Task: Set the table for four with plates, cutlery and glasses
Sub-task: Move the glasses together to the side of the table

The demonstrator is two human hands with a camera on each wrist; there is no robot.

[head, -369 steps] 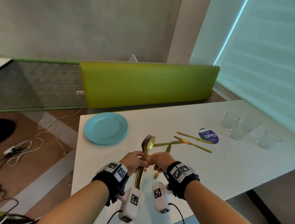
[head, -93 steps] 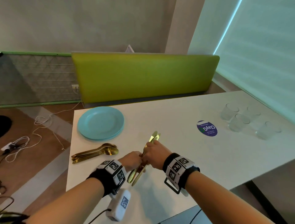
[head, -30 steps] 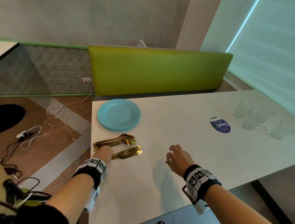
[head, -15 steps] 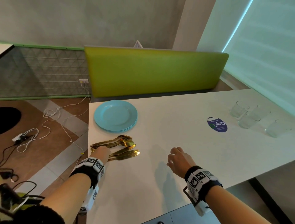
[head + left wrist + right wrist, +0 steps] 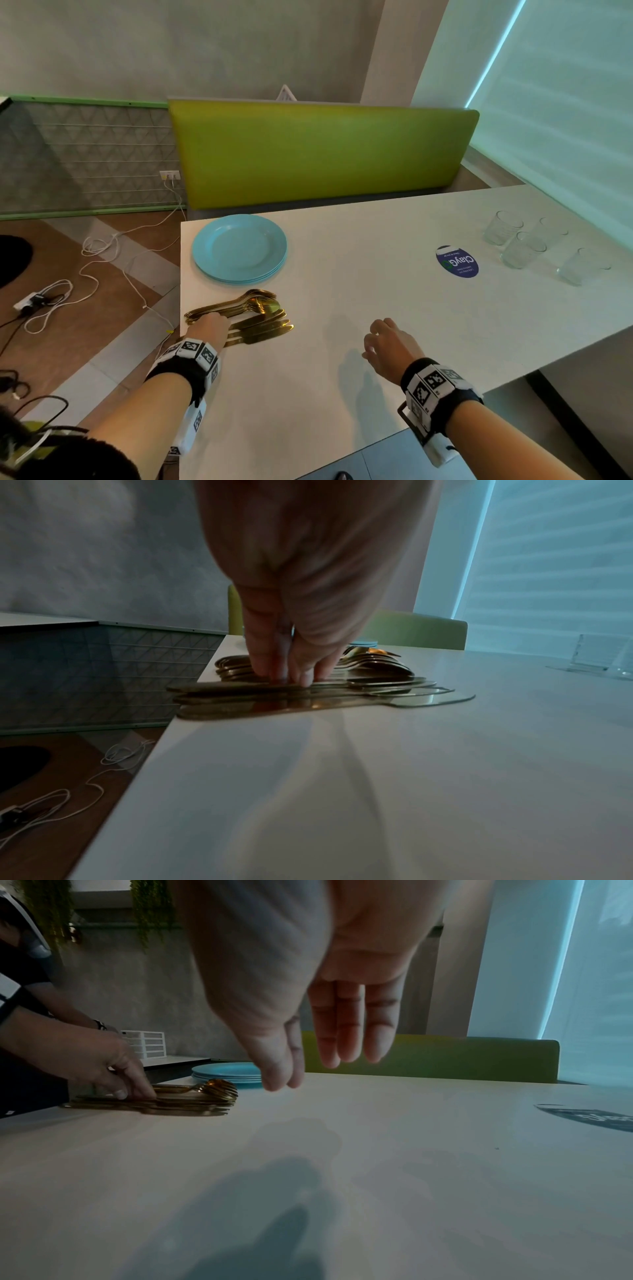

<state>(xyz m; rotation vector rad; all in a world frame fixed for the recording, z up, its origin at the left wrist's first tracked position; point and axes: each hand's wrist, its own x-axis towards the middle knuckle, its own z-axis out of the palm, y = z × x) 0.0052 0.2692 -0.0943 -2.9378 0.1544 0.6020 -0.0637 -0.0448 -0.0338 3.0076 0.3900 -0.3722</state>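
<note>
Under the left hand (image 5: 209, 329) lie gold knives (image 5: 263, 329); right hand (image 5: 390, 346) well apart.

One legible text only: round dark-blue sticker (image 5: 457, 261) on the white table (image 5: 359, 240), reads "ClayGo" in white w/ a green "O", printed upside down from the wearer's side. Smaller lines under it too small to read. Same sticker (image 5: 603, 1119) in right wrist view: letters cut off at frame edge, not legible. Wristband (image 5: 432, 382) squares are b/w code patterns, no readable characters.
</note>
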